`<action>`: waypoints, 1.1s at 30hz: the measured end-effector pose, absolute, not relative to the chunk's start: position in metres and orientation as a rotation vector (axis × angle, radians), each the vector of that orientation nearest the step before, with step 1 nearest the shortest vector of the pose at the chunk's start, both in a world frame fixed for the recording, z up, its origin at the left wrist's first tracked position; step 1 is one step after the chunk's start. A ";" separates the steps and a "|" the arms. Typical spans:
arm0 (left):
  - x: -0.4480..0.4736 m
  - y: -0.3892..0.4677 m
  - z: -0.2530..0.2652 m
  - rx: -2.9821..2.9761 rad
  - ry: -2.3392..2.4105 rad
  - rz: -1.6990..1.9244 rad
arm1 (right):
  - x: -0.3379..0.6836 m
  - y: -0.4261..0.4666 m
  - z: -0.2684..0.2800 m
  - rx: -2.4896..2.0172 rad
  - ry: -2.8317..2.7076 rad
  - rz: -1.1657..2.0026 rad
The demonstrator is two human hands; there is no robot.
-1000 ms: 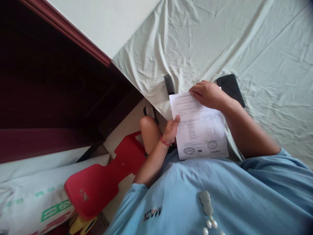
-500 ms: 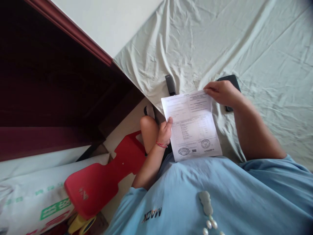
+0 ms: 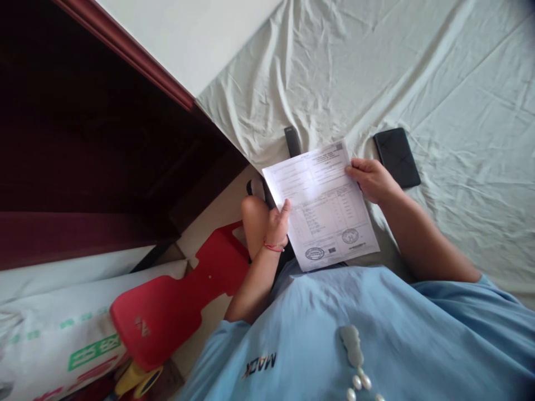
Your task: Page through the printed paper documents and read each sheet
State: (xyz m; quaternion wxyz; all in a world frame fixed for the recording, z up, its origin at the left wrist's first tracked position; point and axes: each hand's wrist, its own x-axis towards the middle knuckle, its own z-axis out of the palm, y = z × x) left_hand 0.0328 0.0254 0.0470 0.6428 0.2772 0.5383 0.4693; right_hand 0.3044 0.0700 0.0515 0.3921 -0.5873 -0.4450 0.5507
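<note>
A printed paper form [image 3: 321,206] with two round stamps near its lower edge lies tilted over my lap, between both hands. My left hand [image 3: 277,224], with a red string at the wrist, pinches the sheet's left edge, thumb on top. On the opposite side, my right hand [image 3: 371,179] grips the right edge near the upper corner. The fingers under the paper are hidden. Just beyond the sheet's top edge a small dark oblong object [image 3: 292,141] is partly covered by it. A black flat case or wallet [image 3: 397,158] rests on the sheet-covered bed to the right of my right hand.
Pale wrinkled cloth [image 3: 460,111] spreads ahead and to the right. At left stands a dark red wooden cabinet [image 3: 104,139]. A red plastic seat-like piece [image 3: 167,317] and a white printed sack [image 3: 54,345] are at lower left, with a yellow object [image 3: 131,379] beneath.
My right hand has slid down from the paper's top corner to its right edge, uncovering the black case. The paper has tilted, its top shifting left and upward. My left hand stays on it.
</note>
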 end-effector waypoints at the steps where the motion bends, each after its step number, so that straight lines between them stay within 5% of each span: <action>1: 0.033 0.026 0.046 0.634 1.217 1.076 | 0.303 0.070 0.052 -1.460 -1.087 1.424; 33: 0.027 0.045 0.040 0.663 1.098 1.220 | 0.301 0.034 0.052 -1.235 -0.822 1.587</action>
